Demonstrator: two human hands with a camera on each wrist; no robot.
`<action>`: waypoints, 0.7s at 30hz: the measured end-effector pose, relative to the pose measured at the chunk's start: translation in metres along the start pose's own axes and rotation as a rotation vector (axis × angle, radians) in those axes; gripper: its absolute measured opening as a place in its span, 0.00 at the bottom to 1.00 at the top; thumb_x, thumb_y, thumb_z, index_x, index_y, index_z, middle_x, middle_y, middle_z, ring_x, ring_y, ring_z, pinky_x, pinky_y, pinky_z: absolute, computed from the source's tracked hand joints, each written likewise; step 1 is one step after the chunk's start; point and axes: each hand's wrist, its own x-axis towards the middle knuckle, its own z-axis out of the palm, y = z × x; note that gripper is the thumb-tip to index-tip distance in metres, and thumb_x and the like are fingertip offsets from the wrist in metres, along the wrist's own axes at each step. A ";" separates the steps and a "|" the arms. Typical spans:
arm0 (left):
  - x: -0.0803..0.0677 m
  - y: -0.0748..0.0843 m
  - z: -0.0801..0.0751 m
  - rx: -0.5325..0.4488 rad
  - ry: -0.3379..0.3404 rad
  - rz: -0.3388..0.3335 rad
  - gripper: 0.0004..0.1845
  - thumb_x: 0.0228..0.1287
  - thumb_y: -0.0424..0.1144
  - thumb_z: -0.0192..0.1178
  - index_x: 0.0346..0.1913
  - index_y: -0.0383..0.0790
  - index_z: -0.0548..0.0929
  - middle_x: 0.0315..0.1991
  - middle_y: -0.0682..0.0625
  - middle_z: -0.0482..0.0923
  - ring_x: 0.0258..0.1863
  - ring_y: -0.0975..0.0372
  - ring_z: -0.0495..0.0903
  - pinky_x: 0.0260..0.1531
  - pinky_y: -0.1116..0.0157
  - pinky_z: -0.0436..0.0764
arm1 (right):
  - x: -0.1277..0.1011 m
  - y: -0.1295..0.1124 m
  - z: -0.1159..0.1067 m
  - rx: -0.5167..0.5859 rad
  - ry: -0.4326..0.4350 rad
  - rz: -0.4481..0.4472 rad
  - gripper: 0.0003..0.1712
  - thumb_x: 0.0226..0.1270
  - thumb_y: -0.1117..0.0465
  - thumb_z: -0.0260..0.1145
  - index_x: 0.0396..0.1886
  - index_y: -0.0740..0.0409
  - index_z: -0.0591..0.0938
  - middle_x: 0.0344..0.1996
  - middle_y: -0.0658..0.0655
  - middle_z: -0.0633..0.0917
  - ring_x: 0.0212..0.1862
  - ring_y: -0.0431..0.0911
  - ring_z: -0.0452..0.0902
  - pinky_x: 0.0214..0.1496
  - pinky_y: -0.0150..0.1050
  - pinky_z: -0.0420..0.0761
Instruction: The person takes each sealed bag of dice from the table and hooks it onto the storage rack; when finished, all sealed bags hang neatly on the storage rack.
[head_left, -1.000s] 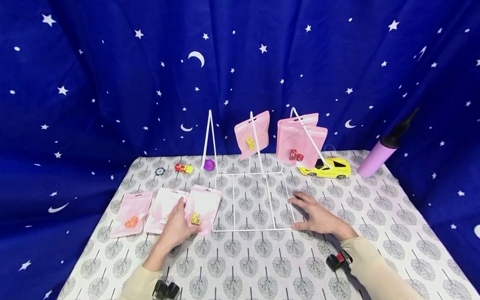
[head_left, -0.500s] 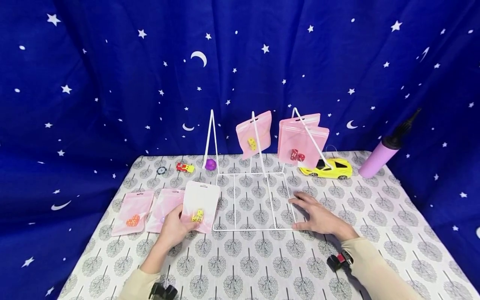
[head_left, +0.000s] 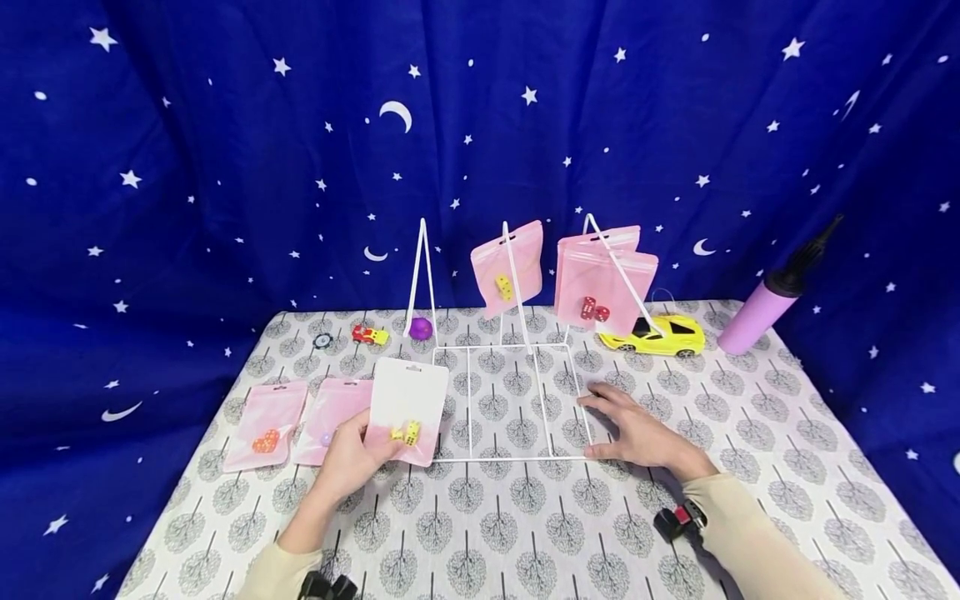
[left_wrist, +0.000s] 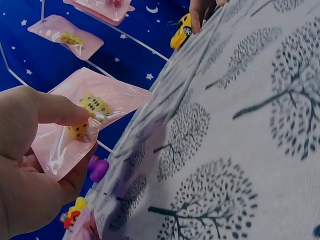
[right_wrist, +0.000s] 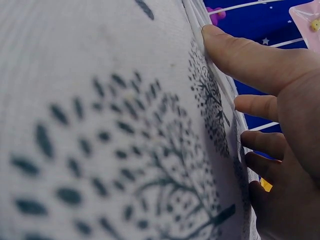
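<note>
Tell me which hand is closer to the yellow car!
Right: the right hand is on the person's side of the yellow car. The left hand is farther away, to the left, holding a pink bag.

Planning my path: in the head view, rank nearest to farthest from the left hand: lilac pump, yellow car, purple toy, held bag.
1. Held bag: gripped by the left hand.
2. Purple toy: ahead, beyond the bag.
3. Yellow car: ahead, well right.
4. Lilac pump: right of the car.
</note>
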 end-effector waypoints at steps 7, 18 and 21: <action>-0.004 0.011 0.000 -0.032 -0.004 0.040 0.22 0.50 0.34 0.73 0.51 0.41 0.83 0.48 0.46 0.85 0.51 0.53 0.81 0.58 0.49 0.78 | -0.001 -0.001 0.000 0.007 0.000 0.003 0.48 0.46 0.41 0.77 0.66 0.58 0.73 0.71 0.71 0.62 0.71 0.69 0.55 0.64 0.74 0.60; -0.009 0.030 0.005 -0.090 -0.020 0.085 0.21 0.48 0.34 0.74 0.48 0.44 0.84 0.44 0.49 0.86 0.46 0.58 0.83 0.56 0.52 0.80 | -0.001 -0.002 -0.001 0.002 0.013 0.000 0.48 0.46 0.42 0.78 0.65 0.59 0.74 0.70 0.72 0.63 0.70 0.69 0.57 0.63 0.75 0.61; -0.011 0.036 0.006 -0.084 -0.019 0.081 0.21 0.47 0.34 0.74 0.48 0.45 0.84 0.44 0.49 0.86 0.47 0.57 0.82 0.57 0.52 0.79 | -0.001 -0.002 -0.001 0.003 0.010 0.000 0.48 0.46 0.42 0.78 0.65 0.59 0.74 0.70 0.71 0.63 0.70 0.69 0.57 0.63 0.74 0.61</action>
